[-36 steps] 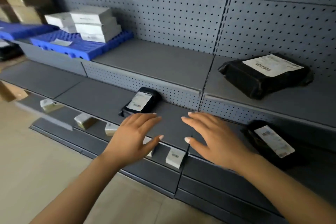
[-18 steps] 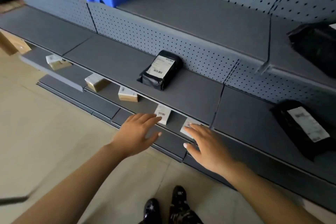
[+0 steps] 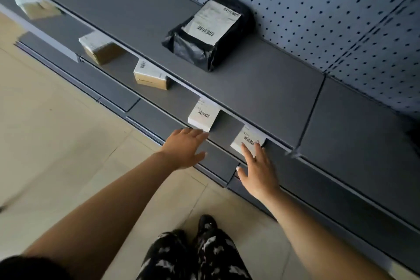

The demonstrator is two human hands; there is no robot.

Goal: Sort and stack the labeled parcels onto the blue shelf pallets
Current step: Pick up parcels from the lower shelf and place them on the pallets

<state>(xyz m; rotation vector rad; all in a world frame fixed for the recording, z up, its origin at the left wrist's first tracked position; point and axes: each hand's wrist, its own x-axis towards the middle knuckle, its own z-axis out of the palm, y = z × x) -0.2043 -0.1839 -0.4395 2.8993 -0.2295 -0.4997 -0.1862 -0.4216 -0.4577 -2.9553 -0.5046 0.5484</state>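
Several small labeled boxes lie on the low grey shelf, half under the shelf above. My left hand [image 3: 185,148] is open, its fingertips at the front edge of a white box [image 3: 203,116] with a barcode label. My right hand [image 3: 258,169] is open too, fingertips resting on a second white box [image 3: 246,141]. Further left sit a brown box with a white label [image 3: 151,75], another brown box [image 3: 100,48] and a blurred one [image 3: 34,4]. A black bag parcel [image 3: 211,32] with a white label lies on the shelf above. No blue pallet is in view.
The grey perforated back panel [image 3: 329,7] rises behind the upper shelf [image 3: 261,88]. The lowest shelf ledge [image 3: 213,161] juts out over the beige tiled floor [image 3: 56,132]. My patterned trousers and dark shoes [image 3: 205,223] stand close to the shelf base.
The view has dropped and closed in on the low shelf; the blue pallet has left the frame. Both hands have reached down and forward onto the two white boxes.
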